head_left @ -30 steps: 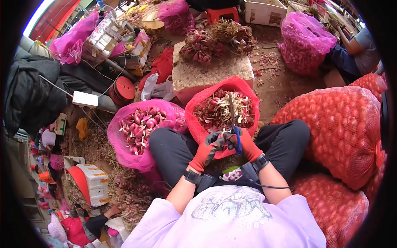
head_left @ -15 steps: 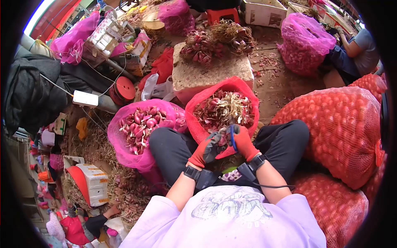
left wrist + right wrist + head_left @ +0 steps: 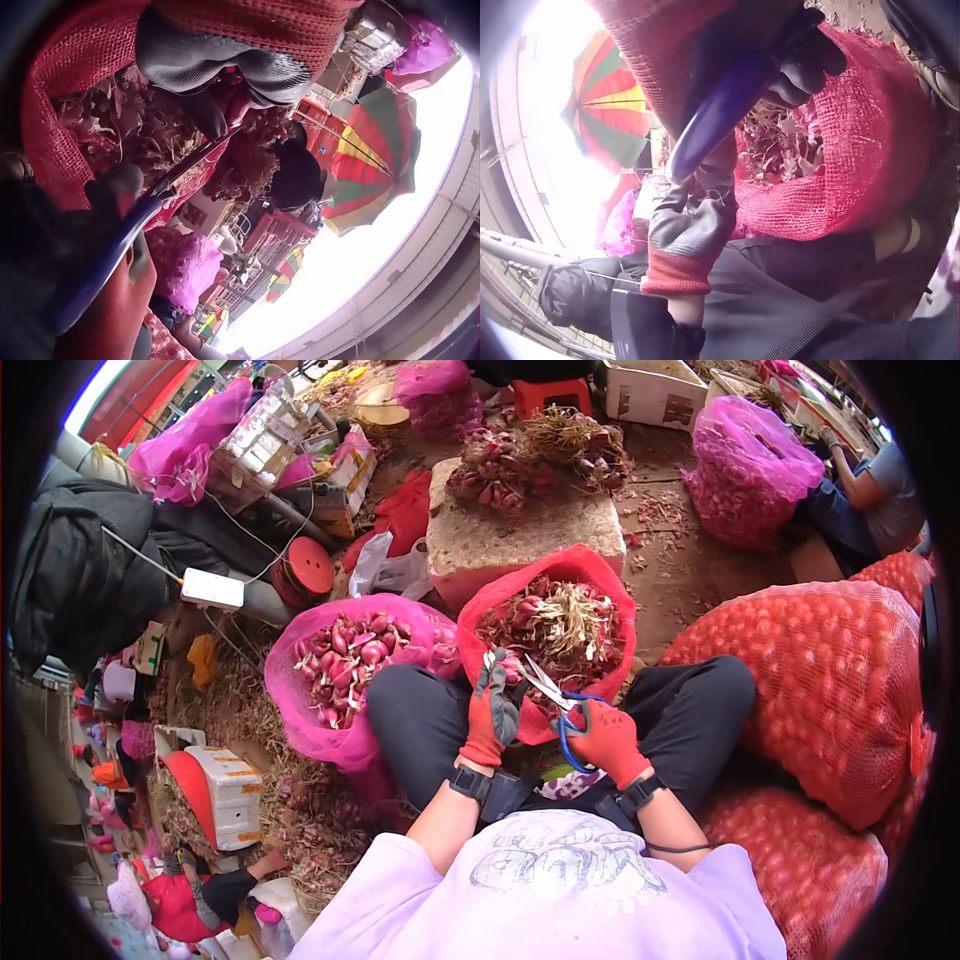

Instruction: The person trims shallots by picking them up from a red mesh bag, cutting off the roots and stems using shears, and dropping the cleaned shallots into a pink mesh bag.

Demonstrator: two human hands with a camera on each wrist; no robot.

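Note:
In the head view the gloved left hand pinches a shallot at the near left rim of a red mesh bag. The gloved right hand grips blue-handled scissors, whose parted blades point up-left toward that shallot. Inside the red bag lie shallots with pale dry stems. The left wrist view shows the left fingers around a reddish bulb, close to the scissor blades. In the right wrist view the blue handle hides part of the right hand.
A pink mesh bag of shallots stands left of the red one. Beyond is a pale block bearing bunched shallots. Full red mesh sacks line the right side; another person sits at the upper right.
The hands have moved apart, the right one down and to the right. The scissor blades have swung up-left and spread. The left hand has turned more upright, and the head view has shifted slightly.

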